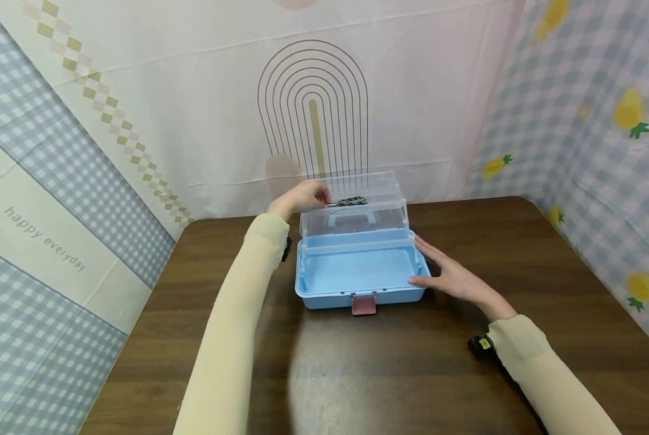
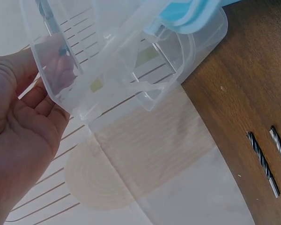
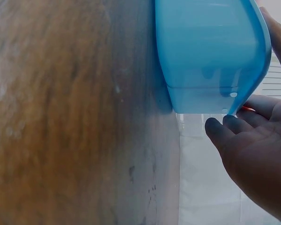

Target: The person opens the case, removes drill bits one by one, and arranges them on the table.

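Note:
On the table is a light-blue toolbox (image 1: 357,272) with its clear lid (image 1: 357,181) raised and a clear upper tray (image 1: 313,223) lifted above the base. At the tray's left end, my left hand (image 1: 306,194) pinches a drill bit by one end. Dark spiral drill bits (image 1: 348,201) lie by its fingertips at tray level. Through the clear wall, the left wrist view shows one bit (image 2: 45,16) near the thumb. My right hand (image 1: 455,277) rests against the toolbox's right side, thumb on the rim and fingers spread along the edge.
Two more drill bits, a dark one (image 2: 262,161) and a paler one (image 2: 280,147), lie on the brown wooden table (image 1: 368,374). A pink latch (image 1: 364,304) hangs down at the toolbox's front. Patterned cloth (image 1: 221,109) hangs behind the table and along both sides.

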`<state>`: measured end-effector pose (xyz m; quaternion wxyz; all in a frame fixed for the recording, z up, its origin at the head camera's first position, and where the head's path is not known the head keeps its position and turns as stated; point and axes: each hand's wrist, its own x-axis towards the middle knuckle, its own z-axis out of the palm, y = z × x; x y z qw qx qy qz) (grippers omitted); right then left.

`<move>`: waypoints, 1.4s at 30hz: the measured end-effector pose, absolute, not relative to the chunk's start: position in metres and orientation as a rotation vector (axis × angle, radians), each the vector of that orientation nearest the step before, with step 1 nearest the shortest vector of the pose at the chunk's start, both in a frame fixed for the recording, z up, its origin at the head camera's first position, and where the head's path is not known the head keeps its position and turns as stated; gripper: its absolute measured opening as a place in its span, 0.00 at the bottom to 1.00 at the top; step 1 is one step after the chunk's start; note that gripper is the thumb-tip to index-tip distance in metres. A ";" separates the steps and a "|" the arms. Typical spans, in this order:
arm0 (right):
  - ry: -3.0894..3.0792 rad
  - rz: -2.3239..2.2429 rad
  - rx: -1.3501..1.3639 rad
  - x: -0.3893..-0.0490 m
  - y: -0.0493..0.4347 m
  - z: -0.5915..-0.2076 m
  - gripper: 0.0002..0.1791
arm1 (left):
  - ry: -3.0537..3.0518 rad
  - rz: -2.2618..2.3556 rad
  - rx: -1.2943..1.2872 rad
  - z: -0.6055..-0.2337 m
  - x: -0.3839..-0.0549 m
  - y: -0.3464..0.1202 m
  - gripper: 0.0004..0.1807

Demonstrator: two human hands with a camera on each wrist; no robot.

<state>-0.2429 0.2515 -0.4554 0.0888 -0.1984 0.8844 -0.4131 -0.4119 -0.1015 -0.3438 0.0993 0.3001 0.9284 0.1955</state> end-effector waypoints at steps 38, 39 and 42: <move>2.606 -1.261 -0.605 -0.242 0.251 -0.453 0.53 | 2.793 0.985 0.767 -0.323 -0.408 -0.120 0.11; 2.606 -1.260 -0.606 -0.242 0.251 -0.453 0.53 | 2.801 1.004 0.767 -0.323 -0.408 -0.120 0.10; 2.606 -1.258 -0.605 -0.242 0.251 -0.453 0.54 | 2.822 1.064 0.743 -0.322 -0.409 -0.123 0.09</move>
